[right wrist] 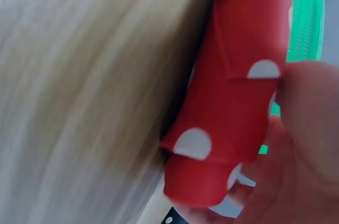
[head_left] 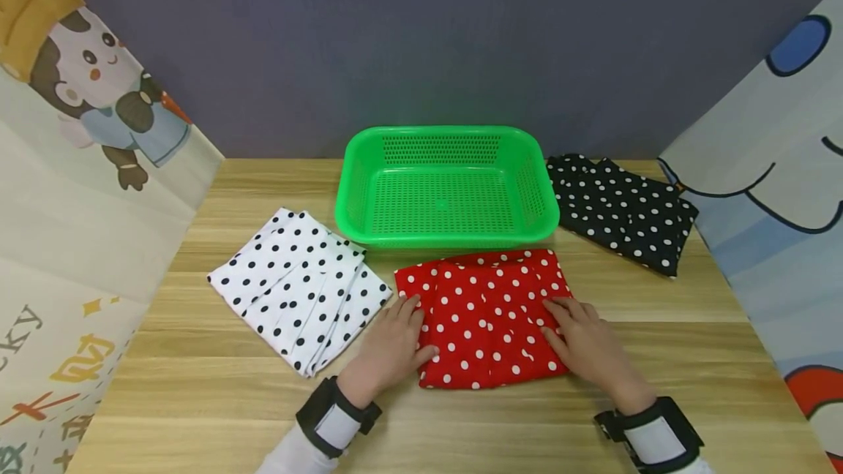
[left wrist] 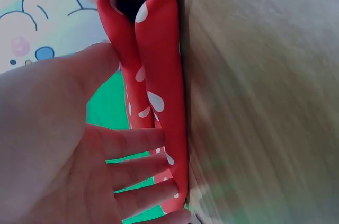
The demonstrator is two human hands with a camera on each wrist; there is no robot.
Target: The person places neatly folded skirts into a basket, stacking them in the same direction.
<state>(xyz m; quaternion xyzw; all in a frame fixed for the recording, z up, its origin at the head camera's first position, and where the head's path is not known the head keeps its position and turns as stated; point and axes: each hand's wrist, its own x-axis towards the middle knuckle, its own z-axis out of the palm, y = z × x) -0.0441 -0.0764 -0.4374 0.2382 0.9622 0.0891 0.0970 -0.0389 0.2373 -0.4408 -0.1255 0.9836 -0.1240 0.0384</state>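
A folded red cloth with white dots [head_left: 490, 320] lies flat on the wooden table, its folded layers showing in the left wrist view. At its left edge my left hand [head_left: 388, 342] touches the cloth with fairly straight, spread fingers [left wrist: 140, 173]. My right hand [head_left: 589, 342] rests on the right edge, thumb and fingers extended over the fabric. Close up in the right wrist view, the thumb [right wrist: 310, 94] lies on top of the red cloth [right wrist: 233, 91], and some fingertips are hidden behind it.
Behind the red cloth stands a green perforated plastic basket [head_left: 441, 240]. A folded white cloth with black dots [head_left: 299, 291] lies to the left. Right of the basket is a folded black cloth with white dots [head_left: 622, 211]. A dark wall [head_left: 441, 42] rises at the back.
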